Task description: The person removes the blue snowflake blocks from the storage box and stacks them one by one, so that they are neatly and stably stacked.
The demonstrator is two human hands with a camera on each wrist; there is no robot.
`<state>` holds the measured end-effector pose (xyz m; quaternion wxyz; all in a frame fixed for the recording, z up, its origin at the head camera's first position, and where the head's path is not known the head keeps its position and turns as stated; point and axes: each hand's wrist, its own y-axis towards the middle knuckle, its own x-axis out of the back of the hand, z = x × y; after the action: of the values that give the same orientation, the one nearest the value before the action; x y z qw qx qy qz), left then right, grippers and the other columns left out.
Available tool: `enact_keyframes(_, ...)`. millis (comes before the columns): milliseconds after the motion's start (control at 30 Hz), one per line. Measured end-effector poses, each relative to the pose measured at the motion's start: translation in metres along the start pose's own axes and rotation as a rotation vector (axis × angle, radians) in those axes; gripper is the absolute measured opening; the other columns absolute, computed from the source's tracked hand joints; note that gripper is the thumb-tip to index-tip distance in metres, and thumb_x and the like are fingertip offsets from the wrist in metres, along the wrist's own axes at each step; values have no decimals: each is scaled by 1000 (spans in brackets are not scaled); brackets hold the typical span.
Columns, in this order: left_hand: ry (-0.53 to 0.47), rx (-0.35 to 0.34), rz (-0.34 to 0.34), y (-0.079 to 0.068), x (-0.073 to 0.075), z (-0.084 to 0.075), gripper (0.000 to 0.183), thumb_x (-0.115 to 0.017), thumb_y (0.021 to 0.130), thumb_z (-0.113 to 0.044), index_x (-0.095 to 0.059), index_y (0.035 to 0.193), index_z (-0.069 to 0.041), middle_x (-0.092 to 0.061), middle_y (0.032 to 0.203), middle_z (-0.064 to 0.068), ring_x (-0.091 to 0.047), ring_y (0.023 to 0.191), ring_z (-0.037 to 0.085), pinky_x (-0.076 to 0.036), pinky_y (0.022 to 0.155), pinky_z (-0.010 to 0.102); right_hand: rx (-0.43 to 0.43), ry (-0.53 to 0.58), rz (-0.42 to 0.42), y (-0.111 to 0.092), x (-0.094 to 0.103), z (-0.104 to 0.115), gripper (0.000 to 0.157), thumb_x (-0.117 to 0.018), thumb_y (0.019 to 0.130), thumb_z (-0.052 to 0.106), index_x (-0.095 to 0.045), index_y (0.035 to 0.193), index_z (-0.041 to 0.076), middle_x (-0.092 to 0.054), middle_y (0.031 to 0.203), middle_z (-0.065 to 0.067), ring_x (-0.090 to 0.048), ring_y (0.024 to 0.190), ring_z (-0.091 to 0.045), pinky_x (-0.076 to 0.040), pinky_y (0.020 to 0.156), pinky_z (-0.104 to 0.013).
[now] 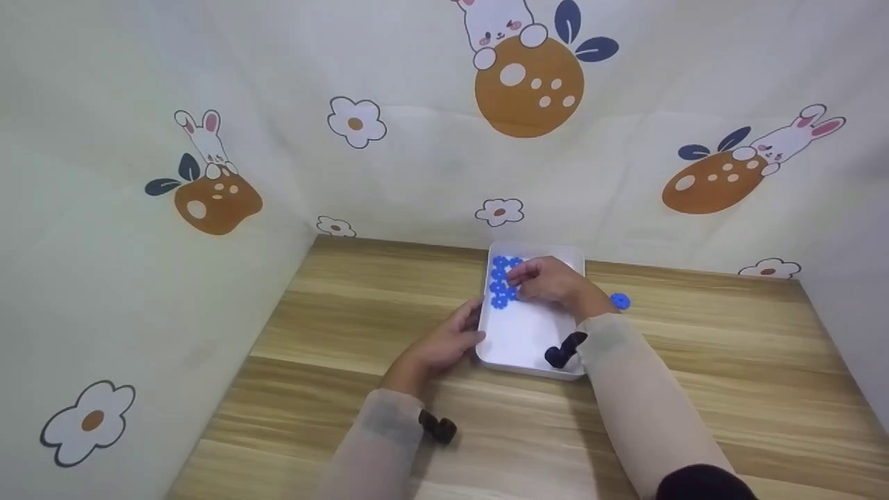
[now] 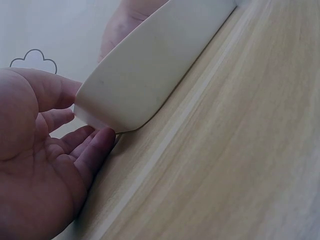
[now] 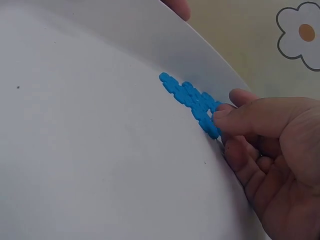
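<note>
Several blue flower-shaped plastic discs [image 1: 499, 286] lie against each other in a cluster at the far left of a white tray [image 1: 524, 344]. Over that cluster my right hand [image 1: 552, 281] pinches a blue disc at its edge; in the right wrist view the thumb overlaps the disc [image 3: 206, 122] and the other fingers sit behind it, partly hidden. My left hand [image 1: 448, 340] holds the tray's left side. The left wrist view has its fingers [image 2: 95, 150] at the corner of the tray wall [image 2: 135, 70], some at the rim and some low near the table.
One loose blue disc [image 1: 620, 301] lies on the wooden table [image 1: 326, 312], right of the tray beside my right wrist. Printed cloth [image 1: 417, 167] with rabbits and flowers walls in the table at the back and both sides, close behind the tray's far end.
</note>
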<state>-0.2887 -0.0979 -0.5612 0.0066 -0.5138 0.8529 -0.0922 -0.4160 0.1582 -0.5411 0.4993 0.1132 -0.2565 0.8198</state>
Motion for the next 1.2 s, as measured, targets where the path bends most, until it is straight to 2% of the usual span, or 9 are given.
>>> enact_keyframes(200, 26, 19, -11, 0, 1, -1, 71, -51, 109, -13, -19, 173, -17, -23, 180, 12, -20, 168, 32, -23, 137, 50, 7, -87, 6, -1, -1, 2, 42, -76, 90, 3, -77, 128, 22, -76, 133, 1, -66, 131, -27, -46, 124, -49)
enact_keyframes(400, -12, 12, 0, -1, 0, -1, 72, -50, 109, -10, -17, 173, -15, -20, 180, 14, -18, 168, 33, -23, 137, 51, -9, -141, 7, 0, -2, 3, 37, -75, 93, 6, -79, 123, 27, -75, 133, 4, -64, 133, -27, -46, 124, -51)
enact_keyframes(567, 1, 19, -7, -1, 0, -1, 72, -51, 109, -11, -18, 173, -16, -21, 180, 13, -19, 168, 32, -24, 137, 50, 16, -157, 5, 2, -3, 1, 39, -75, 91, 4, -79, 124, 26, -75, 132, 2, -64, 128, -27, -50, 118, -48)
enact_keyframes(733, -13, -15, 16, 0, 0, 2, 72, -50, 109, -8, -15, 173, -10, -20, 180, 17, -18, 168, 35, -24, 136, 51, 26, -169, 9, 3, -4, 0, 44, -75, 88, 1, -80, 124, 25, -75, 130, 0, -63, 120, -27, -53, 110, -43)
enact_keyframes(800, -23, -35, 26, 1, 0, 2, 72, -49, 109, -7, -14, 172, -7, -19, 179, 20, -18, 168, 37, -24, 136, 52, 26, -183, 7, 3, -4, 0, 46, -75, 87, 1, -80, 124, 27, -74, 130, 0, -62, 120, -27, -51, 111, -44)
enact_keyframes(933, -22, -34, 25, 0, 0, 1, 72, -49, 109, -7, -15, 172, -7, -19, 179, 21, -19, 167, 38, -26, 135, 53, 23, -195, 1, 2, -4, 1, 45, -75, 87, 3, -80, 123, 29, -73, 132, 1, -61, 121, -28, -49, 114, -46)
enact_keyframes(1200, 4, -4, 9, -1, 0, 0, 72, -50, 109, -9, -17, 173, -12, -22, 179, 17, -21, 167, 35, -27, 135, 51, 37, -220, -1, 1, -5, 3, 40, -76, 88, 4, -82, 120, 28, -74, 128, -2, -62, 121, -28, -50, 113, -46)
